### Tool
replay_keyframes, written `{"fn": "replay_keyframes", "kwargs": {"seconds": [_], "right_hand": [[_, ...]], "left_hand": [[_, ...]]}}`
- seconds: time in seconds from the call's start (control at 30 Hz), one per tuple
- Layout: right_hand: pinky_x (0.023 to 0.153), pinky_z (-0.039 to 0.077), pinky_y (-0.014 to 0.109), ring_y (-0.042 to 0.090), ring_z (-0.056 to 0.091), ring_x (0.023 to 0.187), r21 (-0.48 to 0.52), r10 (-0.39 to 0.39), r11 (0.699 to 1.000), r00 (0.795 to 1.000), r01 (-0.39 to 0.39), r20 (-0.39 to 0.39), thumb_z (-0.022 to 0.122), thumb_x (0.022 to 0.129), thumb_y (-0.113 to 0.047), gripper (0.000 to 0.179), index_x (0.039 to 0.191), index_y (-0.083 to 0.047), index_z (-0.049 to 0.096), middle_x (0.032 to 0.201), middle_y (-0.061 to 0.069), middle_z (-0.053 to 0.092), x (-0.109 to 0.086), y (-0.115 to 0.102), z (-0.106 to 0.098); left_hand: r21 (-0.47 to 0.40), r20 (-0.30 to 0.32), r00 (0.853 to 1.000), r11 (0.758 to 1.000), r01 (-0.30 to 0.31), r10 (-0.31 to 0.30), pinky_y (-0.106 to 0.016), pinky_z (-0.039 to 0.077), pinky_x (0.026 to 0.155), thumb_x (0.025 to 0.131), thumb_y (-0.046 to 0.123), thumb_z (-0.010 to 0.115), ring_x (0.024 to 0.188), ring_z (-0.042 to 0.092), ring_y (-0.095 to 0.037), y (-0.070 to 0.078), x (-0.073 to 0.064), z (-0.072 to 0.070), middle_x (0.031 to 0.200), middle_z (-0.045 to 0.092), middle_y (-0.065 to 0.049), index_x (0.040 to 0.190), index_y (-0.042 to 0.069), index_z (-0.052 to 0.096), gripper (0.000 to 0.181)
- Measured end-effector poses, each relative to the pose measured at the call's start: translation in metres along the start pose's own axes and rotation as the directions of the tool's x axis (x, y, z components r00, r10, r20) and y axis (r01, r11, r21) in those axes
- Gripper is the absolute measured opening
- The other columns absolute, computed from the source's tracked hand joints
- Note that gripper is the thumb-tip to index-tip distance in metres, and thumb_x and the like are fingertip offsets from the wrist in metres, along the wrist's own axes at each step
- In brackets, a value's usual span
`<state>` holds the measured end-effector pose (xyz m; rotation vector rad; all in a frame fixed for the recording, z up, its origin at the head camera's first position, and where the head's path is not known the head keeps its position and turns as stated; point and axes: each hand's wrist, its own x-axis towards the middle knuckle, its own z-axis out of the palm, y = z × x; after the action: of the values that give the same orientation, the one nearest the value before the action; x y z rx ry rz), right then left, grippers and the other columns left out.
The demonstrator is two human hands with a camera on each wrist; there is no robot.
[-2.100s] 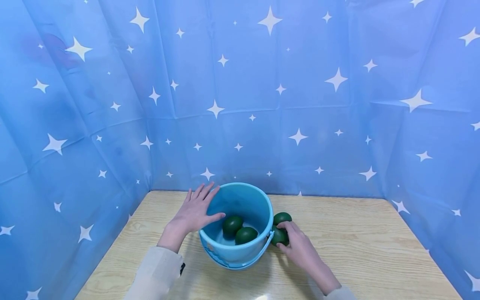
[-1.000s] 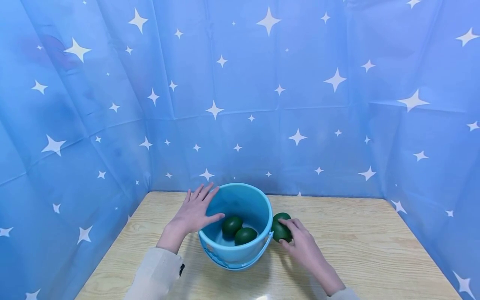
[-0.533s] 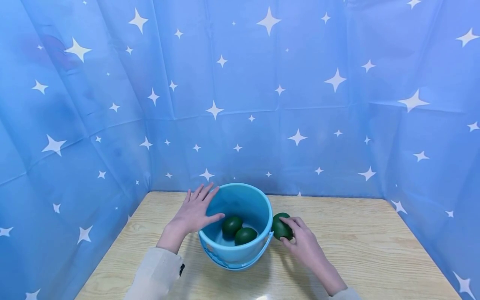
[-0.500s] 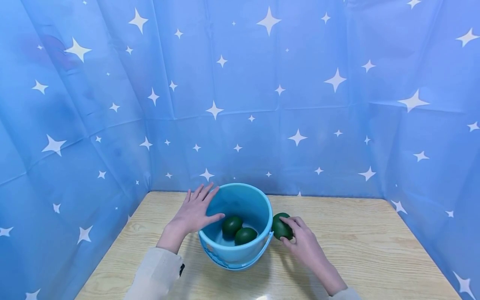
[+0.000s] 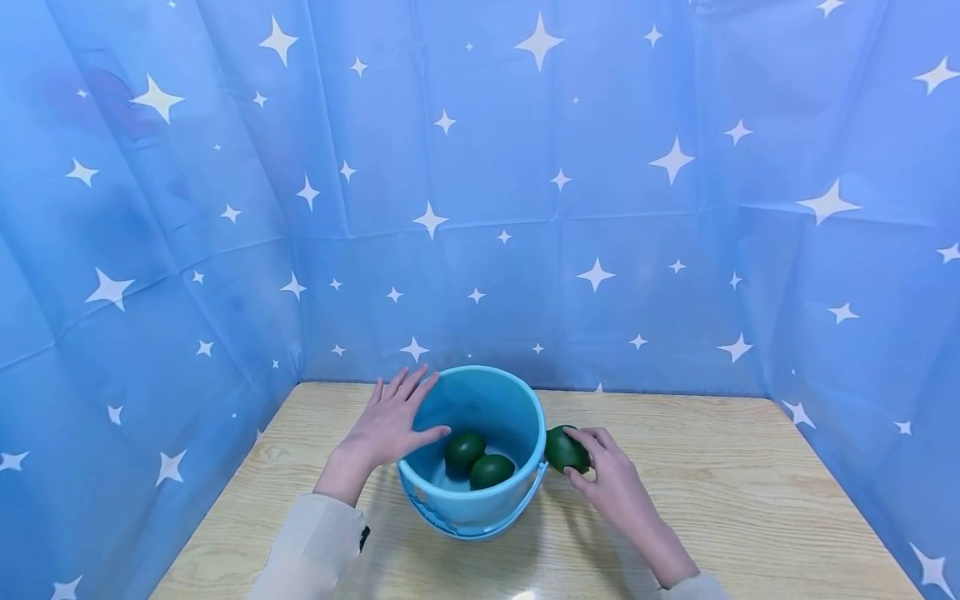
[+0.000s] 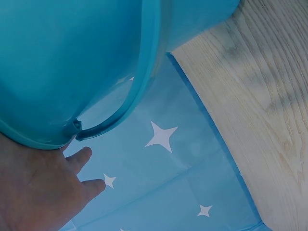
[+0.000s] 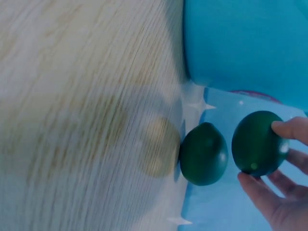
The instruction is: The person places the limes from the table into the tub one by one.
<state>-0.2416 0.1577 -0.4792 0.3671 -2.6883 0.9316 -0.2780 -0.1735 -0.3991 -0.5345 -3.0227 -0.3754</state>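
In the head view a light blue bucket stands on the table with two dark green avocados inside, one avocado behind the other avocado. My left hand rests against the bucket's left rim, fingers spread and straight, thumb reaching over the opening. My right hand, right of the bucket, grips another dark green avocado between thumb and fingertips. The right wrist view shows this held avocado raised off the table. One more avocado sits on the tabletop under it, hidden in the head view.
The light wooden table extends to both sides of the bucket. A blue curtain with white stars surrounds the table at the back and sides. The bucket's handle hangs down at its front.
My right hand has taken hold of the nearer avocado beside the bucket and moved it slightly up and away, over the other one, which it now covers. The left hand and bucket stay put.
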Motion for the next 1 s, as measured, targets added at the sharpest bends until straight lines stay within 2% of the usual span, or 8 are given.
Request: {"fn": "replay_keyframes", "kwargs": {"seconds": [0.5, 0.73, 1.0], "right_hand": [[0.085, 0.061, 0.043, 0.032, 0.065, 0.11, 0.026, -0.023, 0.999, 0.997, 0.025, -0.077, 0.078, 0.084, -0.009, 0.057, 0.138, -0.009, 0.058, 0.128, 0.014, 0.058, 0.0011, 0.0006, -0.0034], [0.084, 0.061, 0.044, 0.033, 0.066, 0.108, 0.028, -0.054, 0.998, 0.988, 0.059, -0.145, 0.079, 0.083, -0.008, 0.058, 0.137, -0.007, 0.058, 0.126, 0.015, 0.058, 0.0007, -0.0011, -0.0062], [0.086, 0.06, 0.043, 0.034, 0.065, 0.112, 0.055, -0.058, 0.996, 0.982, 0.068, -0.178, 0.078, 0.084, -0.006, 0.058, 0.138, -0.007, 0.057, 0.128, 0.015, 0.057, 0.0015, -0.0038, -0.0097]], "left_hand": [[0.002, 0.004, 1.0, 1.0, 0.001, -0.001, -0.067, 0.009, 0.122, 0.092, 0.06, 0.058, 0.155, 0.011, -0.041, 0.0003, -0.0005, -0.0005, 0.168, 0.017, -0.009, 0.16, 0.019, 0.024, 0.086], [0.005, 0.011, 1.0, 1.0, 0.001, -0.001, -0.066, 0.009, 0.123, 0.092, 0.061, 0.057, 0.155, 0.01, -0.04, 0.0008, -0.0009, -0.0012, 0.169, 0.016, -0.009, 0.16, 0.019, 0.023, 0.086], [0.013, 0.004, 1.0, 1.0, -0.004, 0.004, -0.067, 0.008, 0.122, 0.092, 0.062, 0.057, 0.155, 0.011, -0.041, 0.0004, -0.0013, -0.0017, 0.168, 0.017, -0.01, 0.16, 0.018, 0.024, 0.087]]}}
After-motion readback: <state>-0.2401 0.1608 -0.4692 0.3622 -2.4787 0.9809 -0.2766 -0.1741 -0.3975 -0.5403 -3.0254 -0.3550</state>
